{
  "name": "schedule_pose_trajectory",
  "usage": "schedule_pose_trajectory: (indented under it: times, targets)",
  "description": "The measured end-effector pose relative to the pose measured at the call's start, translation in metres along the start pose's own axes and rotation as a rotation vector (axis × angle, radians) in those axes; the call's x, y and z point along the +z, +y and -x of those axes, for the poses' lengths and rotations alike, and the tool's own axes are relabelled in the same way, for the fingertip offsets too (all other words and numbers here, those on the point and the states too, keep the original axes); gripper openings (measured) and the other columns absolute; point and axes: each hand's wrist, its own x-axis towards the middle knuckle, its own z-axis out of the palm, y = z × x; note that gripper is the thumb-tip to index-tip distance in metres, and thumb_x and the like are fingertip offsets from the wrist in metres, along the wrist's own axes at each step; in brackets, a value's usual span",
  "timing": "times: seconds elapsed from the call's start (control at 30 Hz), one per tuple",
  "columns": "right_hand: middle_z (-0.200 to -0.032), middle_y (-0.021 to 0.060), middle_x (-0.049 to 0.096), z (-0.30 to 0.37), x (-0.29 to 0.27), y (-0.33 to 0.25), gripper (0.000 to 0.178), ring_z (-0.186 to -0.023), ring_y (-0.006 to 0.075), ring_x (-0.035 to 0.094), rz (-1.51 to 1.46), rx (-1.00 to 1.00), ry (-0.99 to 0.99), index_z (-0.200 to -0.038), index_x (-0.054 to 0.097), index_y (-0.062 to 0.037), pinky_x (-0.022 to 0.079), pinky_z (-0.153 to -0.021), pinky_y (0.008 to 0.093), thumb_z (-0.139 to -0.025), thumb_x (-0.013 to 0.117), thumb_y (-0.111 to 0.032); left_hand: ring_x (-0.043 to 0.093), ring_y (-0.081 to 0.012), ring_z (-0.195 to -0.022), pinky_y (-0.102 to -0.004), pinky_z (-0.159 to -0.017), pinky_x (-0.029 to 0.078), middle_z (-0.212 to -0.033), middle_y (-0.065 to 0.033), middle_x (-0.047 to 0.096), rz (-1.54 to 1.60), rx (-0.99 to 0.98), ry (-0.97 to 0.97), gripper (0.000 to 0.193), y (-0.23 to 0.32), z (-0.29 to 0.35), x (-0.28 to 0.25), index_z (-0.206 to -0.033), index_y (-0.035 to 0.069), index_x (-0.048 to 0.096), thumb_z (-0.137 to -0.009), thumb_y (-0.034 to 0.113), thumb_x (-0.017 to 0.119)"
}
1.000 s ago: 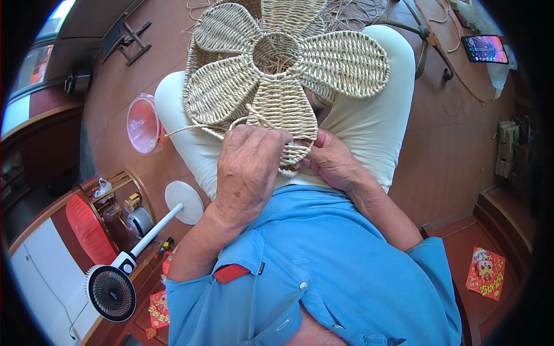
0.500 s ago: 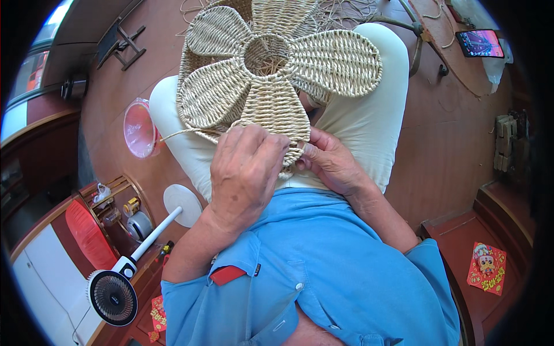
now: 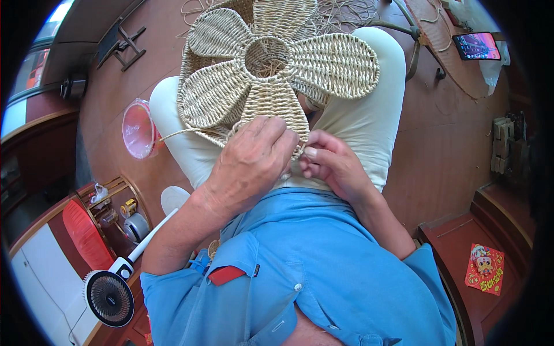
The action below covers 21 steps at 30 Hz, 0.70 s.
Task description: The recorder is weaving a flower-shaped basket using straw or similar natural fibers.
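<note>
A woven straw basket with a flower-shaped face rests between my knees. Its broad petals spread around a round central hole, and loose strands show inside. My left hand is closed over the braided edge below the lowest petal, and its fingertips are mostly hidden. Just to the right, my right hand pinches straw cord at the same edge, with thumb and forefinger close together and the other fingers curled. A straw cord runs from the basket's left side toward a pink bucket.
Loose straw cords lie beyond the basket near a metal stand. A lit phone is at the far right. A white fan stands by my left elbow, near a wooden rack. A red paper decoration lies at right.
My left hand has moved a little right along the braided edge, its forearm swinging outward. My right hand's fingers have loosened and shifted slightly to the right.
</note>
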Motion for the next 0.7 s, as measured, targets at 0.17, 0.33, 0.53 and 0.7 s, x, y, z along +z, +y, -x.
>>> schedule_pose_trajectory:
  times: [0.17, 0.33, 0.53, 0.7]
  targets:
    - [-0.108, -0.0006, 0.058, 0.031, 0.023, -0.006, 0.038, -0.088, 0.0039, 0.056, 0.455, -0.369, 0.280, -0.132, 0.068, -0.0047, 0.048, -0.078, 0.0190, -0.096, 0.081, 0.001, 0.067, -0.0277, -0.092, -0.0412, -0.080, 0.059, -0.097, -0.0087, 0.060, 0.266, 0.005, 0.208, 0.032, 0.011, 0.000, 0.001, -0.107, 0.007, 0.067, -0.080, 0.005, 0.084]
    - [-0.110, 0.0048, 0.062, 0.010, 0.025, -0.015, 0.028, -0.083, 0.0076, 0.058, 0.919, -0.720, 0.174, -0.119, 0.075, -0.0055, 0.050, -0.073, 0.0245, -0.093, 0.082, 0.002, 0.069, -0.0291, -0.092, -0.0407, -0.080, 0.059, -0.099, -0.0091, 0.062, 0.340, 0.061, 0.233, 0.029, 0.014, -0.008, -0.004, -0.106, 0.006, 0.068, -0.081, 0.004, 0.084]
    - [-0.108, 0.0069, 0.069, 0.010, 0.042, -0.022, 0.020, -0.087, 0.0175, 0.066, 1.058, -0.801, 0.210, -0.112, 0.076, -0.0027, 0.055, -0.073, 0.0308, -0.094, 0.081, 0.005, 0.070, -0.0303, -0.093, -0.0433, -0.082, 0.060, -0.099, -0.0098, 0.063, 0.415, -0.010, 0.267, 0.027, 0.011, -0.005, -0.011, -0.104, 0.007, 0.068, -0.083, 0.006, 0.083]
    - [-0.109, 0.0106, 0.075, 0.003, 0.048, -0.025, 0.018, -0.097, 0.0275, 0.072, 1.199, -0.904, 0.238, -0.112, 0.075, -0.0011, 0.058, -0.079, 0.0341, -0.096, 0.078, 0.007, 0.070, -0.0254, -0.088, -0.0380, -0.077, 0.058, -0.098, -0.0098, 0.070, 0.449, -0.044, 0.314, 0.021, 0.009, -0.003, -0.013, -0.106, 0.005, 0.075, -0.087, 0.000, 0.084]
